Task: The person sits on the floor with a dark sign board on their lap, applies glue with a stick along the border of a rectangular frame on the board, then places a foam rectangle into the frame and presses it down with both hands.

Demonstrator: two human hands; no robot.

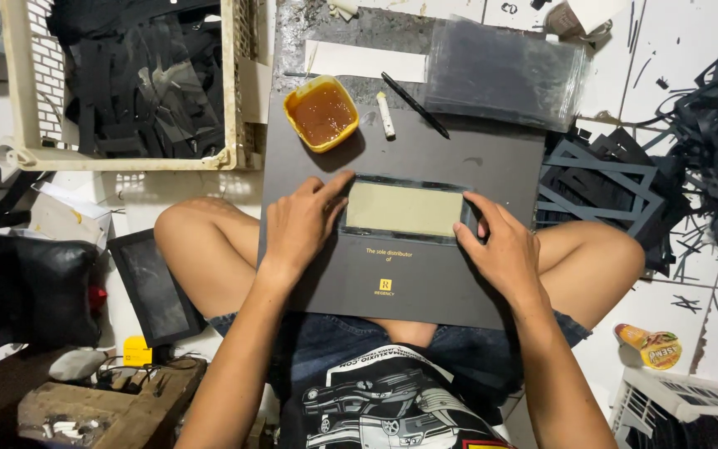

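Palm-down, left hand [302,223] and right hand [500,245] press framed panel [403,209].

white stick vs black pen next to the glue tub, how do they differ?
The white stick is short, thick and pale; the black pen is longer, thinner and dark. The stick lies nearly upright in the view; the pen lies on a diagonal. Both rest loose beside the yellow tub, touched by neither hand.
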